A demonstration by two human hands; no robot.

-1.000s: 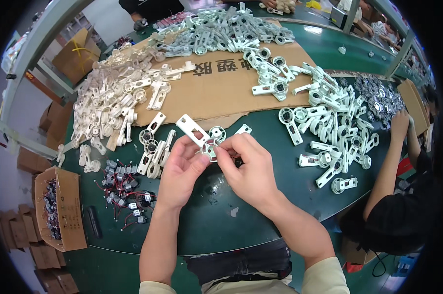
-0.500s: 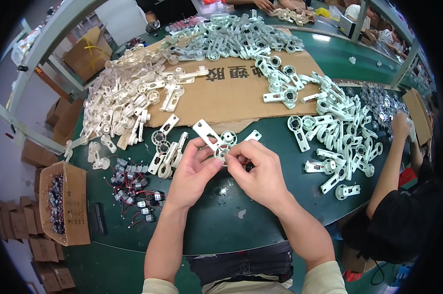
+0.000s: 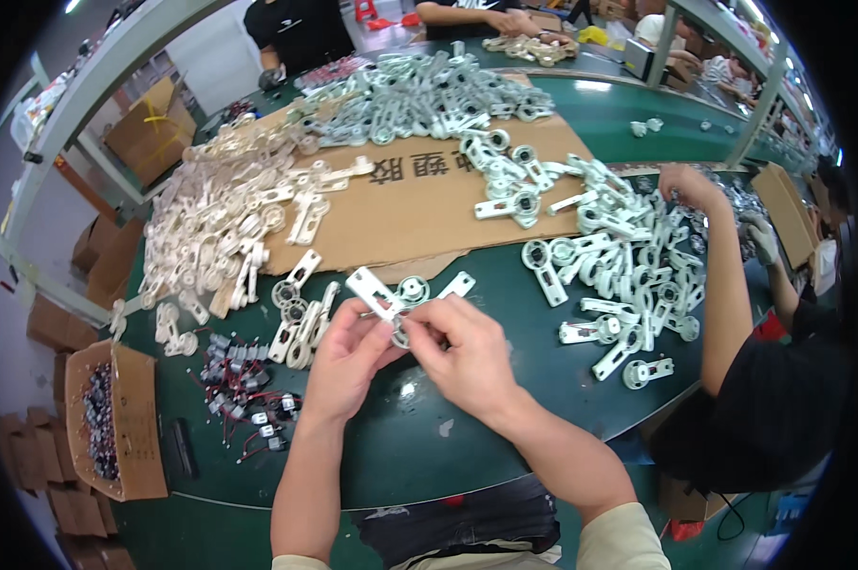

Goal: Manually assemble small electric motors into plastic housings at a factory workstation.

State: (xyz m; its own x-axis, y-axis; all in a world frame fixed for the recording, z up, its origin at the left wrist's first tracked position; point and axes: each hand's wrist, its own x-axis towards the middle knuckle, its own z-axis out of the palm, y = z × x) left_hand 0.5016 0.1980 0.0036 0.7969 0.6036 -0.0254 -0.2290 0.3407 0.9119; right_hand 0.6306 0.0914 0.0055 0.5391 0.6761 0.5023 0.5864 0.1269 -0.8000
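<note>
A white plastic housing (image 3: 376, 293), with a flat slotted arm and a round ring end, is held up over the green table in both my hands. My left hand (image 3: 345, 359) grips it with thumb and fingers closed around the ring end. The fingers of my right hand (image 3: 469, 353) are pinched at the ring's right side and hide part of it. Just behind lies another pale housing (image 3: 413, 290), partly covered. To the left of my hands are several assembled housings (image 3: 301, 328) and a heap of small motors (image 3: 248, 366) with red and black wires.
Cream housings (image 3: 210, 209) and pale green housings (image 3: 419, 100) are piled on a cardboard sheet (image 3: 391, 218). More housings (image 3: 628, 256) lie at right. A carton (image 3: 139, 427) of small parts stands at left. At right, a co-worker's hand (image 3: 692, 187) reaches over shiny parts.
The view has shifted, so the table's contents sit farther left and lower. My hands keep the housing, its ring now more covered. The co-worker's bare hand has moved left to the shiny parts.
</note>
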